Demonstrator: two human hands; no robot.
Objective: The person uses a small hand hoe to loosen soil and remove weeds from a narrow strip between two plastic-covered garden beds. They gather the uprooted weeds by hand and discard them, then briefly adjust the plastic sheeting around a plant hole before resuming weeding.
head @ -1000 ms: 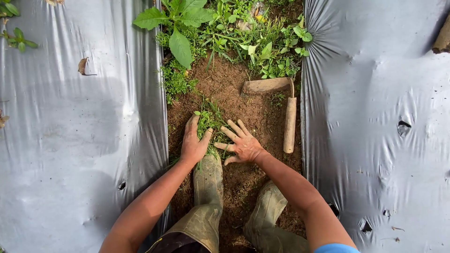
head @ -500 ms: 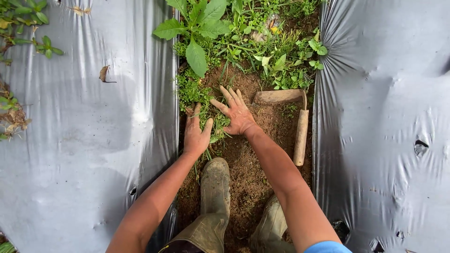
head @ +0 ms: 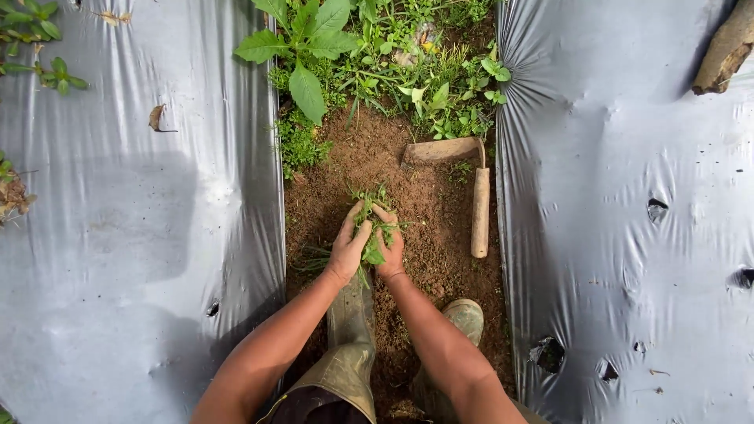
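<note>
Since a second ago, I see my left hand [head: 348,245] and right hand [head: 390,250] have come together, fingers clenched around the weeds [head: 371,228], gathered off the soil [head: 424,204], hoe [head: 477,200] at three o'clock.

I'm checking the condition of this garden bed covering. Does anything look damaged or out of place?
Yes. The silver plastic mulch sheet on the right has several torn holes, dark against the film. A short-handled hoe lies on the soil, apart from the hands. Both hands are cupped around a clump of pulled weeds.
</note>
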